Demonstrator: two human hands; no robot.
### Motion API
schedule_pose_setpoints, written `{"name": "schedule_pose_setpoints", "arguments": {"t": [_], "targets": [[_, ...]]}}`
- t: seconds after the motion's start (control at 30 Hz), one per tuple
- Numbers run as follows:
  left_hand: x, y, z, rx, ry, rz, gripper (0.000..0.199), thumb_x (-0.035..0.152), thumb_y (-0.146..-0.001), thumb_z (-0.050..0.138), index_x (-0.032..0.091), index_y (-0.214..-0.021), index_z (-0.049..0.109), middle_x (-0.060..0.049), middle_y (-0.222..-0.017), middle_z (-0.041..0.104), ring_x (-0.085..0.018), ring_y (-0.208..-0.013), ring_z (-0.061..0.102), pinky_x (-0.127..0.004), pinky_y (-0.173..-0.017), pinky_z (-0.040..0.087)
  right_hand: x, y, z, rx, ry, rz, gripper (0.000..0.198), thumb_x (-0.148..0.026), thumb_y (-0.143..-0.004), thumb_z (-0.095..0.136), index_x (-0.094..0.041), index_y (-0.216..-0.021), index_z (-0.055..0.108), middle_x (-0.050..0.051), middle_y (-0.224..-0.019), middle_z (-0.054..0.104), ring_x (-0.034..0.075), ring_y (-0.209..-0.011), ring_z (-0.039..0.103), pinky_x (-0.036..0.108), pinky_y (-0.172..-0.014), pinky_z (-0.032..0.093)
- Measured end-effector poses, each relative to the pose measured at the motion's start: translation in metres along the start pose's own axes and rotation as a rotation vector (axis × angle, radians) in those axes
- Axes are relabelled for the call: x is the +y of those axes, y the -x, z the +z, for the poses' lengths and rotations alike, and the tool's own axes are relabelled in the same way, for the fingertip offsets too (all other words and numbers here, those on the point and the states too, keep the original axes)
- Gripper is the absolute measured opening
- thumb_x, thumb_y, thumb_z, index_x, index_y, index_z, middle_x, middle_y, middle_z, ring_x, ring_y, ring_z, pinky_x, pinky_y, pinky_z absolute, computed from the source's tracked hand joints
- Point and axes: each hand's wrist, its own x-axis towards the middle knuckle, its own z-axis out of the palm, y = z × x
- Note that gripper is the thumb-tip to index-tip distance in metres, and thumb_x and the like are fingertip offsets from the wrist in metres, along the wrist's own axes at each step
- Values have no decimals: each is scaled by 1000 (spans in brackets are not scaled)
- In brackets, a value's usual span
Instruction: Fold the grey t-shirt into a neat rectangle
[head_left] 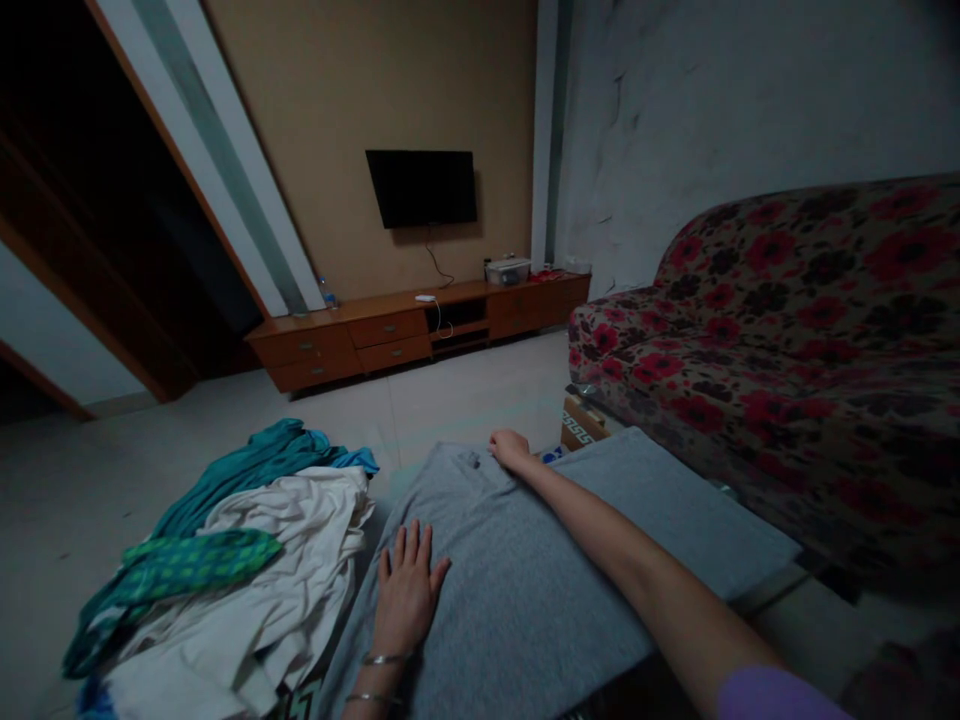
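A grey T-shirt (540, 580) lies spread over a low table in front of me. My left hand (409, 590) rests flat on the shirt's left part, fingers spread, with two bangles at the wrist. Reaching farther out, my right hand (510, 450) is closed at the shirt's far edge, near a small bunched fold. Its fingertips are partly hidden, but they seem to pinch the fabric there. To the left of the shirt is a heap of clothes: a white garment (300, 540), a teal one (232, 465) and a green patterned one (202, 555).
A floral sofa (787, 310) stands along the right side. At the far wall are a long wooden TV cabinet (390, 335) and a wall-mounted television (424, 188). A plastic box (508, 271) sits on the cabinet. A cardboard box (581, 422) is just beyond the shirt.
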Motion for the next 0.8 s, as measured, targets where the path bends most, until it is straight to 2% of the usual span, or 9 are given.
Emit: {"name": "schedule_pose_setpoints", "arguments": {"t": [0.1,0.23,0.3,0.43,0.57,0.63,0.7,0.8], "targets": [[1,0,0,-19,-3,-13,62,53,-94,27,18,-144,38,-9,-153,25,-30,-141,23,-54,-110,26,-9,6,2,-27,12,48,21,-27,-79,61,-18,-93,73,12,-96,72,22,-89,66,25,-73,45],[1,0,0,-27,8,-30,61,52,-94,28,18,-144,37,-10,-154,24,-30,-142,21,-54,-110,26,-3,10,1,76,11,86,31,-20,-84,52,-24,-112,66,6,-113,68,17,-103,62,22,-79,43],[1,-1,1,-26,12,-41,62,52,-93,28,17,-144,37,-11,-154,24,-30,-142,21,-54,-110,26,2,14,3,114,19,106,32,-20,-86,49,-25,-114,64,5,-115,67,17,-105,61,22,-80,42],[1,-1,2,-16,21,-53,63,52,-93,29,16,-144,37,-13,-153,25,-31,-142,21,-53,-110,26,7,22,8,119,47,149,29,-23,-89,47,-21,-111,65,9,-105,69,19,-97,63,24,-76,42],[1,-2,1,-25,26,-55,61,51,-93,31,17,-144,39,-13,-153,24,-31,-142,21,-54,-110,25,-1,26,1,145,97,167,36,-14,-91,35,-11,-114,63,19,-107,65,24,-98,61,31,-79,42],[2,-4,0,-49,31,-61,60,50,-93,33,18,-143,39,-13,-153,25,-32,-141,22,-56,-109,26,-11,24,-4,176,120,105,40,-11,-91,30,-10,-116,61,21,-115,61,25,-109,55,35,-87,39],[2,-6,0,-62,35,-42,58,48,-93,34,20,-143,38,-12,-153,26,-31,-141,23,-57,-108,26,-27,18,-5,178,128,-12,38,-14,-92,33,-16,-114,63,16,-120,60,24,-116,49,34,-93,36],[3,-8,2,-32,33,1,57,48,-94,33,22,-144,37,-10,-154,24,-30,-142,22,-57,-109,26,-59,0,7,119,123,-164,29,-21,-91,43,-21,-103,69,9,-112,65,20,-110,52,28,-90,37]]}}
